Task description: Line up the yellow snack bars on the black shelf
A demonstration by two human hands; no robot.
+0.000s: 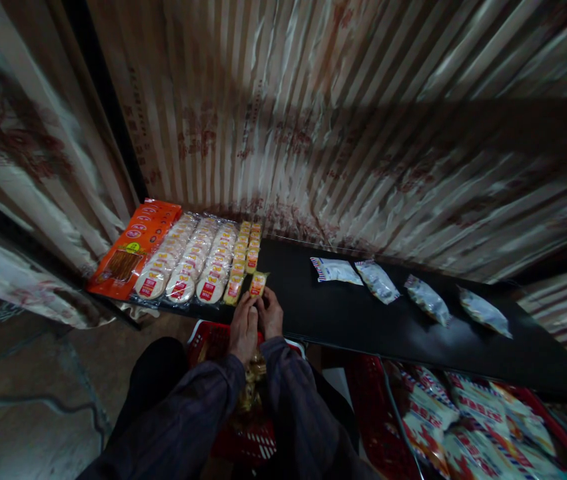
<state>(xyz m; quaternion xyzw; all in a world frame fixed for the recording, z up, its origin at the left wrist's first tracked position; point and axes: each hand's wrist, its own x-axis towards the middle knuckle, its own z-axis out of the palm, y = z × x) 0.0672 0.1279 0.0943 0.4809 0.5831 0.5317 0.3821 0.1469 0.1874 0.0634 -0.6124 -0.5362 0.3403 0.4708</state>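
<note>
1. Right at the near edge of the black shelf [293,293], a small yellow packet [258,285] is being held just beyond the fingertips; whether it is resting on the surface or lifted cannot be told.
2. By the left hand [244,328], its near left corner is pinched; by the right hand [270,316], fingers curled, the near right corner is gripped. Its printed face is left uncovered, seemingly because only the near end is taken, so it can be kept square.
3. Just left of and beyond the hands, matching yellow packets [234,288] are laid in two overlapping columns, the right one shorter at the near end; by overlapping, space is probably saved.
4. Further left of the left hand, round white packs [180,288] are lined up in three rows, then an orange pouch [130,250] is set flat, apparently sorted by kind.
5. Below the hands, a red basket [203,331] is placed between the knees, presumably for easy reach; golden packets are seen inside.
6. Well right of the right hand, four silvery bags [337,271] are spread apart, perhaps as spaced markers.
</note>
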